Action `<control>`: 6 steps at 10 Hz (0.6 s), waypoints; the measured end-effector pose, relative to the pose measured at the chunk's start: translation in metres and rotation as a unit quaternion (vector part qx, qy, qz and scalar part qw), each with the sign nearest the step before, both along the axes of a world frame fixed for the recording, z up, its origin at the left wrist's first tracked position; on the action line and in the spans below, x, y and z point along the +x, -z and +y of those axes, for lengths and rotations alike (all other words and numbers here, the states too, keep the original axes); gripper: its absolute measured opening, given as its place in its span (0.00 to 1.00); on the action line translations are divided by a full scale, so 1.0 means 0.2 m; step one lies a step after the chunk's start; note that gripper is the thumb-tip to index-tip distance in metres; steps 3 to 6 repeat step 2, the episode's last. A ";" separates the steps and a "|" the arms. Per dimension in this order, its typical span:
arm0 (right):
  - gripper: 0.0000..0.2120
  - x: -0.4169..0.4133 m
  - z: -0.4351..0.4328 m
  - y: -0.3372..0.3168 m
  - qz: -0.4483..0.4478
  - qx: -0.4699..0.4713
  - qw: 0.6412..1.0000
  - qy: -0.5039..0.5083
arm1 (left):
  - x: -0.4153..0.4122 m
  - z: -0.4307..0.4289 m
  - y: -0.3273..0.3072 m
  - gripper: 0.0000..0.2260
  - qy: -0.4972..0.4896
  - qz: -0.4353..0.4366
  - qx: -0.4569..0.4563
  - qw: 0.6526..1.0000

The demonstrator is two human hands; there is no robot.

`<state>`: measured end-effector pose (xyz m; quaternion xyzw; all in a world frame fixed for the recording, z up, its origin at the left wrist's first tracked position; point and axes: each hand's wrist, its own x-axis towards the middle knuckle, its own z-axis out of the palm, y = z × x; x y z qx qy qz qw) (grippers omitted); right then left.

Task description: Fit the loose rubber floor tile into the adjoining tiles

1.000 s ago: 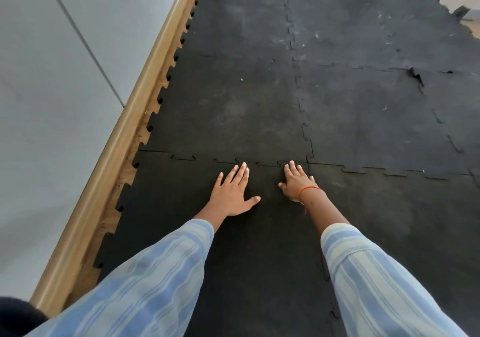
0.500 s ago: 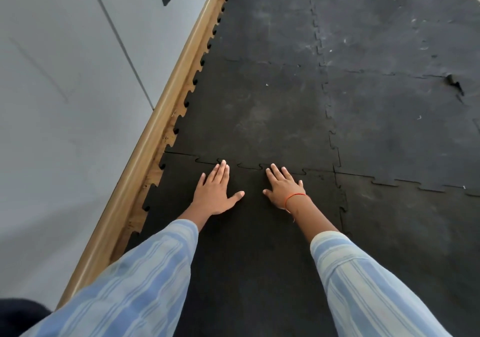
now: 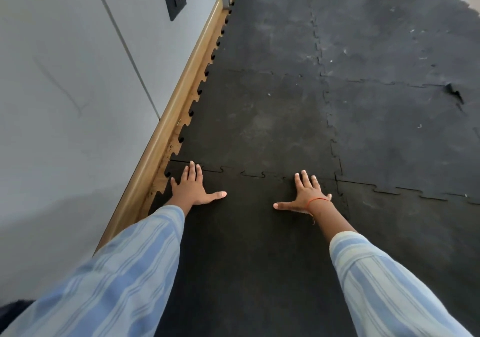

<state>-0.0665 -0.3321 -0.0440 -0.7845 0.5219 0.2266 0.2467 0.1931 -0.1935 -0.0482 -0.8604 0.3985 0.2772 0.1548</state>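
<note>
Along the left runs the grey wall point(image 3: 65, 103) with its wooden skirting board point(image 3: 166, 134), and the toothed left edge of the loose rubber floor tile point(image 3: 246, 232) lies just beside that board. The left hand point(image 3: 193, 187) rests flat on the tile's far left corner, fingers together and extended, thumb splayed toward the middle, gripping nothing. A second ago both hands sat close together at the middle of the far edge; now they are spread well apart, one near each far corner, while the view has swung toward the wall. That suggests the pressing has moved outward from the centre to seat the corners. The interlocking seam point(image 3: 249, 174) between the hands looks mostly closed, though thin dark gaps show around a few tabs. The right hand point(image 3: 307, 193), a red thread at its wrist, lies flat near the far right corner, fingers spread open, palm down. The tile lies flat, running from the person away to the adjoining tile point(image 3: 259, 118) ahead; its near end is hidden by the sleeves, so no long axis can be told. Its right edge meets the right-hand neighbour tile point(image 3: 415, 227).
</note>
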 end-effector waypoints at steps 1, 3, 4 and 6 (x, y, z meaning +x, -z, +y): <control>0.55 -0.01 -0.04 -0.07 0.033 0.039 0.999 -0.010 | -0.09 -0.07 -0.14 0.46 0.020 -0.020 0.058 0.998; 0.47 -0.04 -0.06 -0.23 0.040 0.027 0.998 -0.030 | -0.26 -0.13 -0.29 0.34 0.070 0.058 0.072 0.993; 0.47 -0.04 -0.06 -0.23 0.040 0.027 0.998 -0.030 | -0.26 -0.13 -0.29 0.34 0.070 0.058 0.072 0.993; 0.47 -0.04 -0.06 -0.23 0.040 0.027 0.998 -0.030 | -0.26 -0.13 -0.29 0.34 0.070 0.058 0.072 0.993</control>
